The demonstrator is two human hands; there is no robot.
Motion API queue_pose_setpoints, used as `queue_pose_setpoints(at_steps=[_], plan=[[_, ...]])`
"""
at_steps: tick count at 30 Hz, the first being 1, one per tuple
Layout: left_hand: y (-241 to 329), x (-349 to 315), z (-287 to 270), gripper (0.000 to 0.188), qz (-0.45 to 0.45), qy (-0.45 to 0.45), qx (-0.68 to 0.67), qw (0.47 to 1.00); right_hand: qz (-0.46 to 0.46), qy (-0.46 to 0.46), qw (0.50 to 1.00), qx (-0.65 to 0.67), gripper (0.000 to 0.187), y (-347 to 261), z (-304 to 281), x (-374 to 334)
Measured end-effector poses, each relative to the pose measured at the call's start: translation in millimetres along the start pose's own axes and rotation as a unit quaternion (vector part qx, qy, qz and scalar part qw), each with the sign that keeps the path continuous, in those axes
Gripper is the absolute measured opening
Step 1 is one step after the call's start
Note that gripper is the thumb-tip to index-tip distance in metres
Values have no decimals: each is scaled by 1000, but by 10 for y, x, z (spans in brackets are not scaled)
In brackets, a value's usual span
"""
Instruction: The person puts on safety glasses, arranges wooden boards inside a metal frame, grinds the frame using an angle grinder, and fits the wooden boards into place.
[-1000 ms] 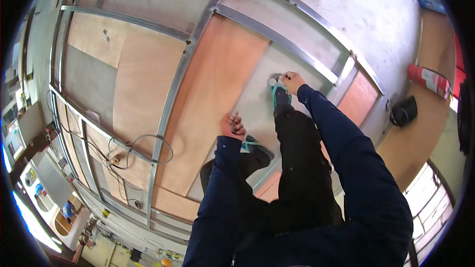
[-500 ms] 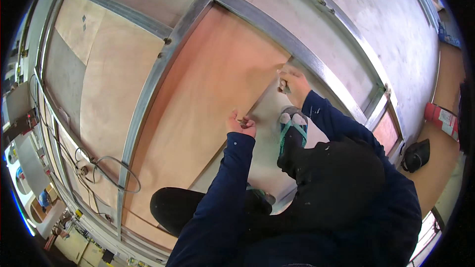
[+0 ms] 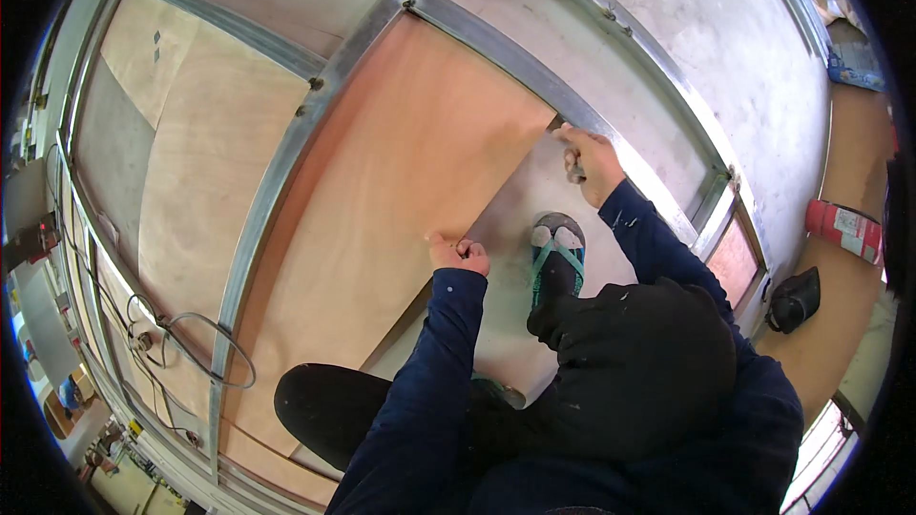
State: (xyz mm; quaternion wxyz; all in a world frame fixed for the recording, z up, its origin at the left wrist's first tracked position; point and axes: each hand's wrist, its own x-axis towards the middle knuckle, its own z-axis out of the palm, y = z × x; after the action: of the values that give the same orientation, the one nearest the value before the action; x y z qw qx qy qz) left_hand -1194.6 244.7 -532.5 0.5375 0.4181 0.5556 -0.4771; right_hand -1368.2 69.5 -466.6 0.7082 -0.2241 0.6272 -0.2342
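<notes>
A plywood sheet [image 3: 391, 162] lies inside a frame of metal bars, its right edge running between my hands. My left hand [image 3: 458, 255] rests at that edge, fingers curled; one finger reaches onto the wood. Something small and dark shows in its curl, too little to name. By the sheet's far right corner is my right hand [image 3: 595, 170], its forefinger stretched toward the corner and the metal bar [image 3: 525, 62]. Its other fingers are folded over something greyish that I cannot make out.
My sandalled foot [image 3: 558, 253] stands on the pale surface beside the sheet. A looped cable [image 3: 224, 348] crosses the frame at left. At right lie a red roll-shaped thing [image 3: 844, 229] and a black bag-like thing [image 3: 794, 300]. More plywood [image 3: 224, 143] fills the left bay.
My right hand has shifted a little right, its forefinger now extended at the sheet's corner. My left hand has turned palm-down over the sheet's edge. The view has shifted slightly.
</notes>
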Motion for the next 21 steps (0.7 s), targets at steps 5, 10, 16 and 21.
queue_pose_setpoints(at_steps=[5, 10, 16, 21], plan=[[-47, 64, -4, 29, -26, -28, -29, 999, -138, -107, 981, -81, 22, -351, -220, 339], [-55, -74, 58, 24, 9, 3, -4, 1000, -274, -168, 906, -275, 26, -703, 310, 539], [-73, -97, 63, 23, 28, -30, 22, 999, -383, -88, 794, -464, 22, -967, 812, 904], [-83, -72, 27, 34, 41, -29, 17, 999, -453, -43, 689, -564, 16, -994, 1032, 1018]])
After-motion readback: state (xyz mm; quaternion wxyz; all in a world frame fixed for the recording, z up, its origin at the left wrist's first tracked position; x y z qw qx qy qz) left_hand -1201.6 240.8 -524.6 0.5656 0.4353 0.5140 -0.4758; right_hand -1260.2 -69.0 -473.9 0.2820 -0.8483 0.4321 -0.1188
